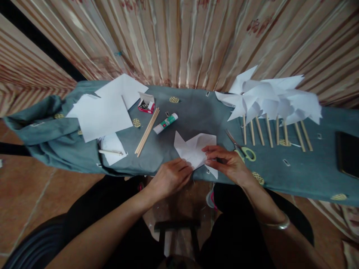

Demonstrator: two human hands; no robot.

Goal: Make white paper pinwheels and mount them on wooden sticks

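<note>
A white paper pinwheel (pixel 193 147), cut and partly folded, lies at the front edge of the cloth-covered table. My left hand (pixel 174 175) has its fingers closed on the paper's lower left edge. On the other side, my right hand (pixel 226 162) pinches the paper's right part between thumb and fingers. The fingertips hide some of the folds. Just beyond the right hand are scissors (pixel 246 153) with light green handles. A glue stick (pixel 165 123) with a green label lies beyond the paper, to the left.
Several finished pinwheels (pixel 269 99) on wooden sticks lie at the back right. Loose wooden sticks (pixel 147 131) and an open red box of pins (pixel 146 103) are left of the glue stick. White paper sheets (pixel 105 116) cover the left side. A dark phone-like object (pixel 347 153) lies far right.
</note>
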